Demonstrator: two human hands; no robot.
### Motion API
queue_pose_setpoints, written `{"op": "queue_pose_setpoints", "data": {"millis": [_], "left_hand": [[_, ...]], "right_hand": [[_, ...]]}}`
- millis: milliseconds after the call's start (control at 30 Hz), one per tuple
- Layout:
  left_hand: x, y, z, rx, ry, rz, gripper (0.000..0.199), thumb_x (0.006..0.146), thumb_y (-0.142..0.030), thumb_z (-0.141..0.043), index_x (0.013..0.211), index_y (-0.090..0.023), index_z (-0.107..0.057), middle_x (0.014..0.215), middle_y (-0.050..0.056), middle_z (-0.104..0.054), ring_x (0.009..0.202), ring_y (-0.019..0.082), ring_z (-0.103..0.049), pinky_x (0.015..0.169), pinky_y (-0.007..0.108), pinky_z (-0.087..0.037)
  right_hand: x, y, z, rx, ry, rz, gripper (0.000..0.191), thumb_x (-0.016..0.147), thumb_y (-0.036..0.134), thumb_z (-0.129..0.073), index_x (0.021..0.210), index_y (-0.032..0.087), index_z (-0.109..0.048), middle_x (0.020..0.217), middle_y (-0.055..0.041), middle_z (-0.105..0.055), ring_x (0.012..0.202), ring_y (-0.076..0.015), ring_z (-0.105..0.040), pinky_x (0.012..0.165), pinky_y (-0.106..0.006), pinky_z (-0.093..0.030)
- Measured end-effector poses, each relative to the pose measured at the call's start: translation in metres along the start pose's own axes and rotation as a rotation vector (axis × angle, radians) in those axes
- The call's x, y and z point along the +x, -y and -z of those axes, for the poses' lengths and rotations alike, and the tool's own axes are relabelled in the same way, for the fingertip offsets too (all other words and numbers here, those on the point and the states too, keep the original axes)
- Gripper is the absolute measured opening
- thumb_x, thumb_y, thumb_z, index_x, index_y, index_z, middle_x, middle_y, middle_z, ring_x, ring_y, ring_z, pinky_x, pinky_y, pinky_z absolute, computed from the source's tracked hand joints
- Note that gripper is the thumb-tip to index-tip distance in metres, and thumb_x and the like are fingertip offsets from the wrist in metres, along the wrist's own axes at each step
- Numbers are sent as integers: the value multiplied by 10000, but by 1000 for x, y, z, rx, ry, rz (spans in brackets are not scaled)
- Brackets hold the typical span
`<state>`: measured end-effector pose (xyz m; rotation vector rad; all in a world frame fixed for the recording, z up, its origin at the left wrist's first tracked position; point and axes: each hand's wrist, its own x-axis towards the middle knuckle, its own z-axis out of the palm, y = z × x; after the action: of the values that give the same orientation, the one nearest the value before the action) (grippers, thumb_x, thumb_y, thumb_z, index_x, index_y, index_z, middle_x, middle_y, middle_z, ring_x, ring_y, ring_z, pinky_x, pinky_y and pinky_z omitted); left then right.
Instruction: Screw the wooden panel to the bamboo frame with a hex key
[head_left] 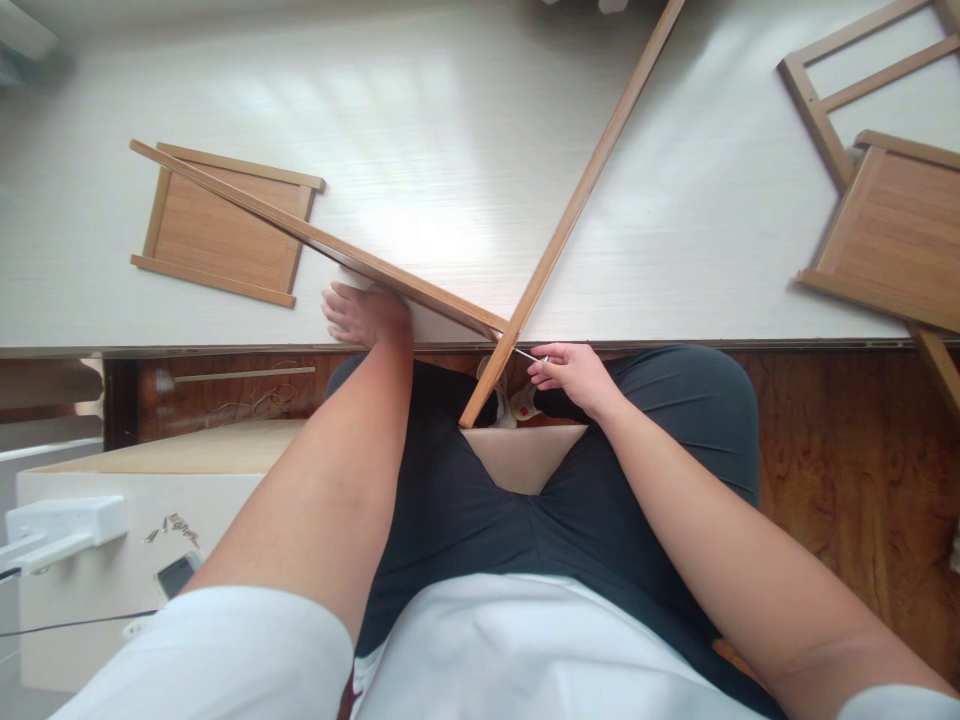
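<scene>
Side box: white box (pixel 90 590) by the left elbow with some loose screws (pixel 176 528), a phone (pixel 178 573) and a power strip (pixel 90 515) on it, so mind that elbow
Bar end: the long wooden bar (pixel 577 200) sticks out past the desk edge, its near end over the lap
Right hand: the right hand (pixel 566 375) is pinching a thin metal tool (pixel 529 355) between thumb and fingers, pointed at the side of that bar
Joint: right there the second wooden bar (pixel 360 260) meets the long one, pretty much at the front edge of the desk (pixel 450 130)
Step in hand: looks like working a fastener at that joint imo, but the tip is too tiny to tell what it's sitting in
Next move: I'd say it calls for keeping the tool in line and both bars steady while turning
Left hand: the left hand (pixel 367 315) has its fingers loosely spread at the desk edge, just beside the second bar, not gripping anything
In the way: a left panel (pixel 232 220) lies under the second bar's far end, so swinging that bar could catch it
Far right: another panel (pixel 900 215) overlapping an open frame (pixel 817 115), well apart from the joint
</scene>
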<state>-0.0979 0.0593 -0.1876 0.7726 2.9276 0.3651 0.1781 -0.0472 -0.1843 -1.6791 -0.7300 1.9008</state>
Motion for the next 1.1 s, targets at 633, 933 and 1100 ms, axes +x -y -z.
{"op": "queue_pose_setpoints", "data": {"millis": [633,933,1100], "left_hand": [[0,0,-2,1,2,6,499,1084,-250,-326,1559,-145,-437,1693,125,-365,1576,269,-286,1264,503,-191],[1,1,-3,-2,-17,-3,486,1078,-246,-333,1532,-142,-472,1673,126,-401,1566,269,-310,1256,511,-215],[0,1,-2,9,-26,2,481,1063,-250,-357,1516,-161,-494,1660,113,-426,1559,266,-333,1252,500,-242]], "right_hand": [[0,0,-1,-85,8,-26,246,868,49,-678,1088,142,-737,899,-77,-803,707,-144,-735,554,-206,-587],[1,0,-3,-123,33,-57,93,943,148,-665,932,154,-757,836,-73,-791,641,-120,-693,536,-184,-555],[2,-1,-2,-157,33,-32,123,930,184,-690,835,155,-763,825,-67,-778,618,-105,-648,517,-167,-516]]}}
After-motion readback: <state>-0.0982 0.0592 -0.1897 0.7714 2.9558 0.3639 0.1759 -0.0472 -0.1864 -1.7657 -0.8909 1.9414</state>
